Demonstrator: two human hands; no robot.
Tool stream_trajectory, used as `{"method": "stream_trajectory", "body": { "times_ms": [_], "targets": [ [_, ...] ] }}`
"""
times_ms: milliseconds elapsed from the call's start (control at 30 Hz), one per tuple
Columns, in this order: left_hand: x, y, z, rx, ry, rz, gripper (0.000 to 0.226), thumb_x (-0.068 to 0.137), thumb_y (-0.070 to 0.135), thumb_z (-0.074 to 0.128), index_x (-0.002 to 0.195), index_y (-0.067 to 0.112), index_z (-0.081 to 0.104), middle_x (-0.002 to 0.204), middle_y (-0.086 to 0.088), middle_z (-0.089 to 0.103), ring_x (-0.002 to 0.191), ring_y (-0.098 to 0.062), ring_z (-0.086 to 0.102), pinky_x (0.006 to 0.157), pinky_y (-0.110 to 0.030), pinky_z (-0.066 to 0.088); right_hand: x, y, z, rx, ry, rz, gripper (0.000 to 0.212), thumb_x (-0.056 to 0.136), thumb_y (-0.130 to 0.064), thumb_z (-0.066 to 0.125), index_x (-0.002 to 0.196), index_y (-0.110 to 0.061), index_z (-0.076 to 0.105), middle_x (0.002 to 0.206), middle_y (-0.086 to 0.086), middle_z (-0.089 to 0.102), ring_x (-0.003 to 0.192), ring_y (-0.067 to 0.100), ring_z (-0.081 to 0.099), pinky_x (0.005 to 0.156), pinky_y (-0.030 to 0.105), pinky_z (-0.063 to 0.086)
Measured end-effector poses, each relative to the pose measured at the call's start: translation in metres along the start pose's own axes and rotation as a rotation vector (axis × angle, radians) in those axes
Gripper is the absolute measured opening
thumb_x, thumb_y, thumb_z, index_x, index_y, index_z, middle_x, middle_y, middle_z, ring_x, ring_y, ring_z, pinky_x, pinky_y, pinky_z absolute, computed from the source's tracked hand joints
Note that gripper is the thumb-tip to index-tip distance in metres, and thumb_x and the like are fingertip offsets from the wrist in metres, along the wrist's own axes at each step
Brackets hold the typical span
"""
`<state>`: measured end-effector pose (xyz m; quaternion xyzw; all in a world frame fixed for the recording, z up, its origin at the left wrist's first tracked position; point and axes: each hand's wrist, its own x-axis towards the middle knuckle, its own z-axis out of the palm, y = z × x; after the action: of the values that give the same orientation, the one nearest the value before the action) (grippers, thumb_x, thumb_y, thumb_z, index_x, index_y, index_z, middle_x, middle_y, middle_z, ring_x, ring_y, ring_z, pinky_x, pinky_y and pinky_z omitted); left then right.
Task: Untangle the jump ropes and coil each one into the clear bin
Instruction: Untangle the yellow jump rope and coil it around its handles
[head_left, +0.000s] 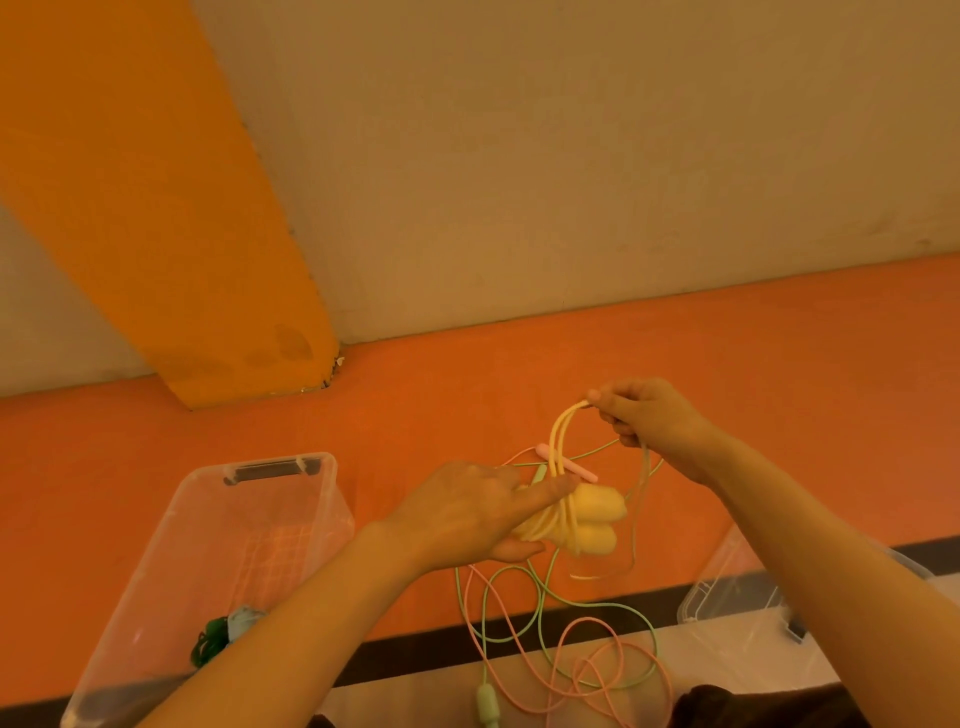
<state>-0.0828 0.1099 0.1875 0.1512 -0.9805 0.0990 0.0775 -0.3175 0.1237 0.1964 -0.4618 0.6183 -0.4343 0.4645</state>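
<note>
Orange floor (675, 353): we see it beneath everything.
Clear bin (208, 530): lower left, a dark green coil inside.
Green rope (597, 605) and pink rope (597, 623): loose tangle below our hands.
Left hand (467, 514): fingers around the yellow rope's handles (597, 514) and coil.
Right hand (644, 410): fingers pinching yellow rope (558, 436) loops, raised above the handles.

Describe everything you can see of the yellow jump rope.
The yellow jump rope has two thick, foam-like yellow handles lying side by side and a thin, glossy yellow cord. The left hand holds the handles and gathered coils above the orange surface; the right hand pinches a loop of cord pulled upward. Loose strands dangle below.
</note>
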Motion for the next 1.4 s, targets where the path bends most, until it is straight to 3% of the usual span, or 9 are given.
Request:
{"method": "stream_trajectory", "body": {
  "times_ms": [100, 267, 433, 667, 800, 900, 1067, 1200, 1400],
  "targets": [
    [-0.004, -0.006, 0.001, -0.019, -0.037, -0.035, 0.064, 0.077, 0.062, 0.047, 0.132, 0.029, 0.049, 0.066, 0.007, 0.058, 0.046, -0.011, 0.055, 0.041, -0.017, 0.020, 0.000, 0.002, -0.008, 0.023, -0.003, -0.004, 0.012, 0.094, -0.013, 0.056, 0.089, -0.005, 0.063, 0.064, 0.002, 0.044, 0.050, 0.009, 0.031, 0.049, 0.023, 0.026],
    [-0.011, -0.020, -0.002, -0.091, -0.020, -0.173, 0.065, 0.081, 0.065, 0.032, 0.137, 0.032, 0.032, 0.068, 0.005, 0.060, 0.048, -0.015, 0.057, 0.037, -0.024, 0.038, -0.004, 0.002, -0.018, -0.014, -0.028, 0.004, 0.007, 0.086, -0.006, 0.065, 0.093, -0.004, 0.065, 0.062, 0.002, 0.053, 0.046, 0.005, 0.040, 0.045, 0.018, 0.031],
    [-0.019, -0.029, -0.005, -0.147, -0.034, -0.247, 0.069, 0.076, 0.074, 0.017, 0.138, 0.045, 0.004, 0.097, -0.001, 0.065, 0.079, -0.024, 0.065, 0.059, -0.036, 0.050, -0.008, 0.002, -0.020, -0.080, -0.037, 0.040, 0.009, 0.083, -0.003, 0.069, 0.090, -0.008, 0.065, 0.062, -0.001, 0.060, 0.049, 0.004, 0.052, 0.048, 0.018, 0.039],
    [-0.020, -0.034, -0.002, -0.140, -0.037, -0.278, 0.070, 0.075, 0.075, 0.020, 0.137, 0.046, 0.004, 0.104, 0.000, 0.066, 0.084, -0.025, 0.066, 0.061, -0.035, 0.048, -0.006, 0.005, -0.019, -0.126, -0.065, 0.000, 0.011, 0.085, -0.004, 0.067, 0.095, -0.001, 0.068, 0.071, 0.005, 0.065, 0.062, 0.011, 0.058, 0.060, 0.020, 0.049],
    [-0.018, -0.035, -0.011, -0.207, -0.032, -0.415, 0.073, 0.084, 0.066, 0.049, 0.145, 0.045, 0.014, 0.114, -0.002, 0.065, 0.093, -0.025, 0.064, 0.063, -0.029, 0.040, -0.008, 0.007, -0.016, -0.204, -0.123, -0.010, 0.013, 0.088, -0.012, 0.065, 0.096, -0.005, 0.071, 0.081, 0.002, 0.070, 0.070, 0.001, 0.064, 0.061, 0.010, 0.048],
    [-0.016, -0.035, -0.015, -0.252, -0.035, -0.498, 0.072, 0.086, 0.058, 0.056, 0.147, 0.038, 0.022, 0.110, -0.003, 0.065, 0.092, -0.024, 0.063, 0.062, -0.027, 0.034, -0.008, 0.007, -0.011, -0.226, -0.149, -0.023, 0.016, 0.090, -0.017, 0.063, 0.097, -0.007, 0.072, 0.085, 0.006, 0.071, 0.077, 0.006, 0.065, 0.069, 0.016, 0.051],
    [-0.016, -0.040, -0.013, -0.328, -0.019, -0.548, 0.072, 0.083, 0.060, 0.056, 0.144, 0.037, 0.025, 0.103, -0.004, 0.065, 0.084, -0.024, 0.062, 0.055, -0.028, 0.034, -0.010, 0.004, -0.003, -0.204, -0.181, -0.011, 0.020, 0.093, -0.015, 0.058, 0.100, 0.000, 0.069, 0.078, 0.003, 0.068, 0.067, 0.000, 0.064, 0.062, 0.011, 0.048],
    [-0.018, -0.044, -0.014, -0.367, -0.010, -0.570, 0.074, 0.078, 0.073, 0.051, 0.139, 0.043, 0.021, 0.095, -0.003, 0.066, 0.072, -0.019, 0.058, 0.050, -0.019, 0.031, -0.010, 0.003, 0.001, -0.199, -0.192, 0.001, 0.022, 0.095, -0.013, 0.054, 0.102, 0.002, 0.068, 0.075, 0.001, 0.067, 0.063, -0.004, 0.062, 0.060, 0.010, 0.048],
    [-0.017, -0.045, -0.017, -0.366, -0.045, -0.613, 0.070, 0.084, 0.056, 0.060, 0.142, 0.036, 0.027, 0.085, 0.004, 0.057, 0.065, -0.013, 0.048, 0.049, -0.021, 0.029, -0.010, 0.003, 0.001, -0.219, -0.220, 0.010, 0.024, 0.096, -0.018, 0.053, 0.101, -0.001, 0.070, 0.073, -0.001, 0.067, 0.064, -0.001, 0.062, 0.062, 0.012, 0.049]
  ]
}}
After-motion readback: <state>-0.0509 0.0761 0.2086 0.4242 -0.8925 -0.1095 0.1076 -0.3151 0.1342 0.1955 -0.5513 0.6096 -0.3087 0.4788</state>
